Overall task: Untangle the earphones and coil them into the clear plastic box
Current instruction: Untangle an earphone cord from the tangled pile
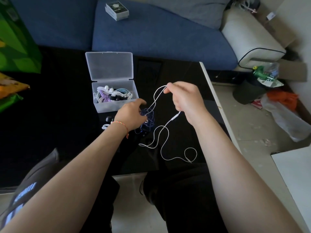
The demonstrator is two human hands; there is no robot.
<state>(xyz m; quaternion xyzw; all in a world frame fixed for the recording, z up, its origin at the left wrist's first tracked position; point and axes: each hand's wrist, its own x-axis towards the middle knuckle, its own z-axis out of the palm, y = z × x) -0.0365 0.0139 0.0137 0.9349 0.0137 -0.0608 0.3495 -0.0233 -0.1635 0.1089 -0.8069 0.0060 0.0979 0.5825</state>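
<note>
I see my right hand (185, 100) pinching one thin white earphone cord (161, 132), my left hand (130, 115) gripping one dark blue cord tangle (149, 119), beside one clear plastic box (116, 105).

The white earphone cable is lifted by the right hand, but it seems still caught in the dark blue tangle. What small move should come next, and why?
Probably draw the white cable gently up and away while the left hand holds the dark blue tangle down on the black table. The right hand already pinches a loop, and the strands still run into that tangle.
</note>
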